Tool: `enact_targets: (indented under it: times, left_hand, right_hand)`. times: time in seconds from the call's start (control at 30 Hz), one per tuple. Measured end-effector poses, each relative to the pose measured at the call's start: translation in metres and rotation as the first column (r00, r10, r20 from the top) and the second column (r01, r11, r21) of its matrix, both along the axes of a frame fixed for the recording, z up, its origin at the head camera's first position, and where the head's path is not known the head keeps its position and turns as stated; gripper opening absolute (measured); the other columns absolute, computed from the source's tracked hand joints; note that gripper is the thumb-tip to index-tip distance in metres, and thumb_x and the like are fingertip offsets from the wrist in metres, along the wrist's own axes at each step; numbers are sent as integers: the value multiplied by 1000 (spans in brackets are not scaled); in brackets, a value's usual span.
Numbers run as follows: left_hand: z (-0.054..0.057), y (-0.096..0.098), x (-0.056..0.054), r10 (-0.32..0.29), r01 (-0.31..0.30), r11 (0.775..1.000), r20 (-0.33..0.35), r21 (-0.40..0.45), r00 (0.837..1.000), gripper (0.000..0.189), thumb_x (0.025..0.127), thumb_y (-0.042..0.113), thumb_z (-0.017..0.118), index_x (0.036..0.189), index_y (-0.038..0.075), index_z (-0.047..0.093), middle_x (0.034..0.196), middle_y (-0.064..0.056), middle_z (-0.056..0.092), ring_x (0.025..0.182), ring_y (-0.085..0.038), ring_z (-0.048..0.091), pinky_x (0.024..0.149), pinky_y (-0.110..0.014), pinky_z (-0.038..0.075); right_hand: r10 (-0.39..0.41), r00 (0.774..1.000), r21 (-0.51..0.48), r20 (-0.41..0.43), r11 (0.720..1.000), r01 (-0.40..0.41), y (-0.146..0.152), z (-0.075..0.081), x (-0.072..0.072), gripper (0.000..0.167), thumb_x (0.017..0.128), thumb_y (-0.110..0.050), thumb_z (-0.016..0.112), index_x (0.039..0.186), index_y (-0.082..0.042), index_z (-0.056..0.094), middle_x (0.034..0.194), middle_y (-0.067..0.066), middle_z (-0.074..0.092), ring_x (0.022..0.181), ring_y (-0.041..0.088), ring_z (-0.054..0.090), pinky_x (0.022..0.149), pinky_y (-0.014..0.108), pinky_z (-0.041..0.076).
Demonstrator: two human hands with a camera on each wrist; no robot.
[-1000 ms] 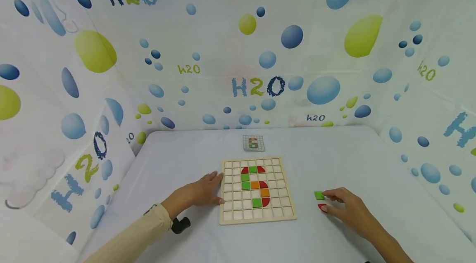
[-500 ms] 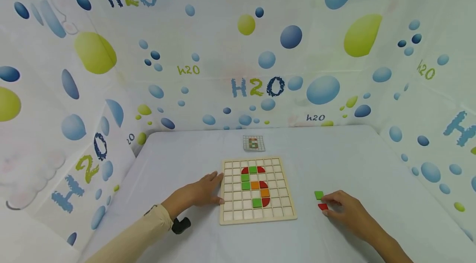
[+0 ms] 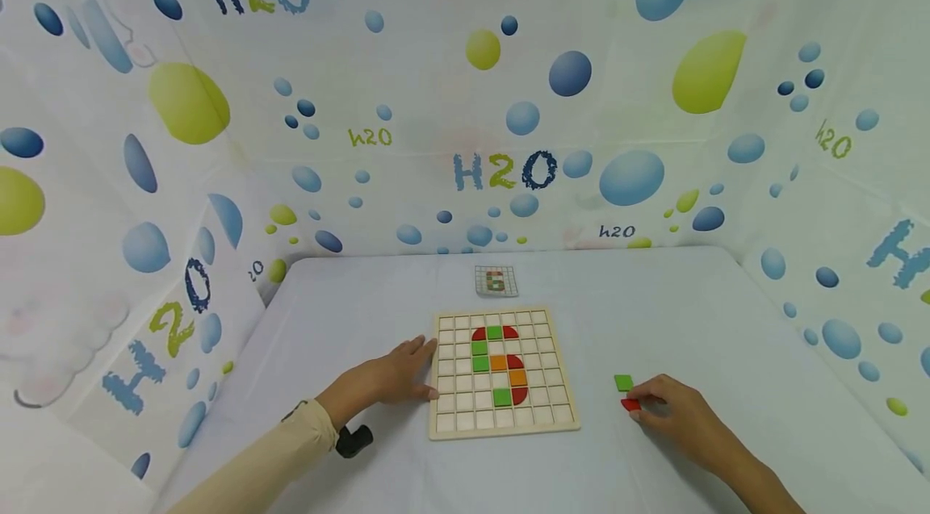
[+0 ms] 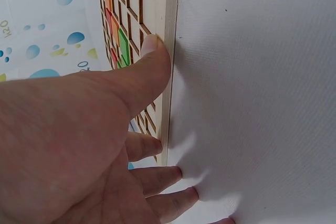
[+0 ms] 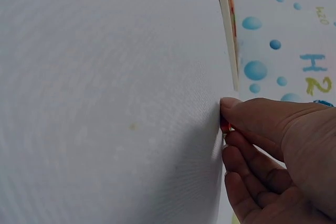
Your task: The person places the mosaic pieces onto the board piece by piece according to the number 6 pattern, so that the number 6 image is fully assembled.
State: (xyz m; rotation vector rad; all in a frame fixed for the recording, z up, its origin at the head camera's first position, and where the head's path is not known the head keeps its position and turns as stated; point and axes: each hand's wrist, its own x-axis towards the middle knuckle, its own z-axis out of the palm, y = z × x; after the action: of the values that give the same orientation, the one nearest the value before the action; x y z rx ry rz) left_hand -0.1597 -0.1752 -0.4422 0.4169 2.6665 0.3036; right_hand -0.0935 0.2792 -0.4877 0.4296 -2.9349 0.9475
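The wooden grid board (image 3: pixel 465 421) lies mid-table, with green, orange and rounded red tiles set in several of its squares. At its left edge rests my left hand (image 3: pixel 397 371), fingers spread, thumb (image 4: pixel 152 61) on the frame and the other fingertips along the side and the cloth. To the right of the board, my right hand (image 3: pixel 676 415) pinches a red tile (image 3: pixel 629 404) between thumb and index finger, down at the table surface. Only a sliver of this red tile (image 5: pixel 226 126) shows in the right wrist view. Just beyond it a green square tile (image 3: pixel 623 382) lies flat.
Behind the board lies a small pattern card (image 3: pixel 496 281) with a coloured figure on a grid. A black object (image 3: pixel 353 441) sits by my left wrist. The white tabletop (image 3: pixel 349 288) meets a printed backdrop (image 3: pixel 407 94) at back and sides.
My right hand has shifted slightly toward me, off the green tile's edge and onto the red tile, which has turned a little. The left hand stays still on the board.
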Motion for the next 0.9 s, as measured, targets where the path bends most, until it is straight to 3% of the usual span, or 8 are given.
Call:
enact_targets:
  times: [0.37, 0.6, 0.9]
  left_hand:
    - [0, 0, 1, 5, -5, 1000, -1, -3, 1000, 92, 96, 46, 76, 164, 3, 32, 170, -25, 28, 157, -46, 28, 125, -59, 32]
    - [1, -1, 1, 2, -2, 1000, 3, 6, 1000, 92, 96, 46, 76, 164, 3, 32, 170, -26, 28, 158, -46, 28, 125, -59, 32]
    - [-1, -2, 1, -8, 8, 1000, -2, 5, 1000, 91, 98, 46, 74, 165, 3, 31, 171, -26, 27, 158, -47, 27, 125, -59, 32]
  right_hand:
    - [46, 999, -4, -5, 999, -46, 1, -2, -5, 22, 88, -13, 86, 107, -16, 76, 105, -9, 70, 97, 4, 66, 87, 28, 61]
    - [53, 998, -17, 45, 998, -53, -5, 0, -8, 21, 89, -15, 85, 107, -15, 75, 105, -7, 68, 97, 7, 66, 87, 27, 61]
    - [106, 994, -42, -25, 993, -107, -21, 6, -14, 16, 92, -17, 84, 106, -16, 75, 107, -8, 69, 102, 16, 70, 90, 33, 61]
